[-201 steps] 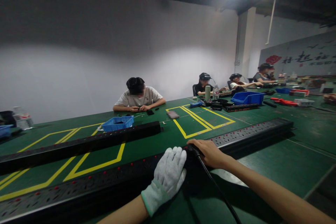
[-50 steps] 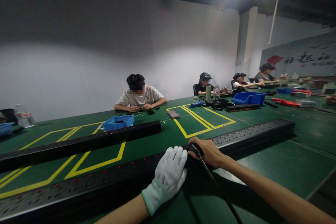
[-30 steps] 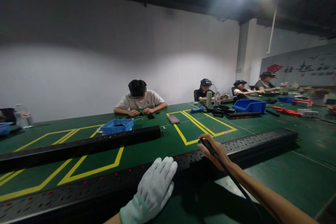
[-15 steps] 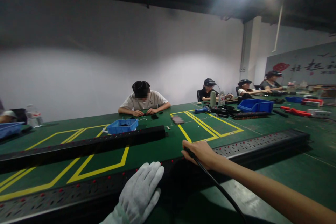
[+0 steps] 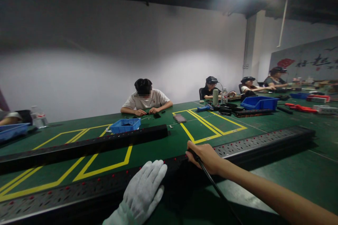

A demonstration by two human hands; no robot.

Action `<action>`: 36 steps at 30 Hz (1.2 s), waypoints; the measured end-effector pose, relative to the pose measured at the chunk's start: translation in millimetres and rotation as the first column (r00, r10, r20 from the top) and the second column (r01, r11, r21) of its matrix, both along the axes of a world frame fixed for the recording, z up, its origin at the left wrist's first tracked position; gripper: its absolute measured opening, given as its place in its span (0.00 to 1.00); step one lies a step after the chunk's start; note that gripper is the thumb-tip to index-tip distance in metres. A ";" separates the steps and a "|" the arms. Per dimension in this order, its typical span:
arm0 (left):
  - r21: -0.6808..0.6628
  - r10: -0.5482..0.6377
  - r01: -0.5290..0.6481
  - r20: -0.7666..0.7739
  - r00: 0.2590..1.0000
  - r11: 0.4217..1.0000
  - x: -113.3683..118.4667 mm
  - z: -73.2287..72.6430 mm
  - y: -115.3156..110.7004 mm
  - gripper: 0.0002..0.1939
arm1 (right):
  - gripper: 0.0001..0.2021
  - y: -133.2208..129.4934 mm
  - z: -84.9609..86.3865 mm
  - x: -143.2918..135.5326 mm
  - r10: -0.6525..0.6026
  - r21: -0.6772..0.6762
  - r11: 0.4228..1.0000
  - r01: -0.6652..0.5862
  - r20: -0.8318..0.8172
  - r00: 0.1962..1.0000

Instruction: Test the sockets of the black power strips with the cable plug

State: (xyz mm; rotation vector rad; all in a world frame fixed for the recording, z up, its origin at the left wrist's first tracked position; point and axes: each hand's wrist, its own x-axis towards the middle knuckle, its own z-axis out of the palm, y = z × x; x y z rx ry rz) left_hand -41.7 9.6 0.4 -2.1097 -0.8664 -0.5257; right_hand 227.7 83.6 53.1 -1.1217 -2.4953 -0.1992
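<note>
A long black power strip (image 5: 253, 144) with rows of slots and small red dots lies across the table in front of me. My left hand (image 5: 144, 191), in a white glove, rests on the strip with its fingers stretched out and close together. To the right of it, my bare right hand (image 5: 203, 156) is closed around a black corded tool (image 5: 194, 155) over the strip. A black cable (image 5: 218, 189) runs from this tool towards me. The grip hides most of the tool, so its tip and exact kind cannot be made out.
Beyond lies a second long black strip (image 5: 87, 144), with a blue bin (image 5: 125, 126) behind it. Yellow tape (image 5: 188, 132) marks the green table. A co-worker (image 5: 145, 98) sits opposite; others sit at the far right. A larger blue bin (image 5: 260, 103) and a green bottle (image 5: 215, 97) stand there.
The view has shifted slightly. My right hand still grips the corded tool at nearly the same spot, and my left hand still lies on the power strip.
</note>
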 end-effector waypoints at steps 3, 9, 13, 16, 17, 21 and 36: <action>-0.008 0.013 -0.013 -0.001 1.000 1.000 0.5 0.1 0.0 0.26 | 0.07 8.7 -0.7 9.7 0.028 -0.063 0.998 -0.030 -0.035 0.999; 0.001 0.017 -0.017 -0.003 1.000 1.000 1.7 2.4 -2.2 0.27 | 0.08 9.7 22.3 12.2 0.169 -0.104 0.982 -0.160 0.090 0.982; 0.005 0.012 -0.012 0.009 1.000 1.000 1.9 3.4 -2.7 0.26 | 0.09 16.7 37.0 6.3 0.172 -0.143 0.978 -0.149 0.160 0.972; 0.017 0.018 -0.018 -0.014 1.000 1.000 0.8 2.3 -1.7 0.27 | 0.08 26.4 41.3 3.5 0.167 -0.244 0.961 -0.128 0.142 0.976; 0.020 0.023 -0.022 -0.020 1.000 1.000 0.2 1.6 -1.3 0.27 | 0.08 29.6 42.1 3.0 0.169 -0.280 0.952 -0.127 0.133 0.977; 0.016 0.045 -0.045 -0.030 0.999 0.999 -1.2 -1.2 -0.2 0.28 | 0.08 39.8 45.6 2.0 0.231 -0.423 0.889 -0.175 0.085 0.969; -0.021 0.027 -0.028 -0.039 0.999 0.999 -3.2 -1.1 0.0 0.29 | 0.12 61.0 42.3 4.7 0.334 -0.599 0.742 -0.301 -0.059 0.941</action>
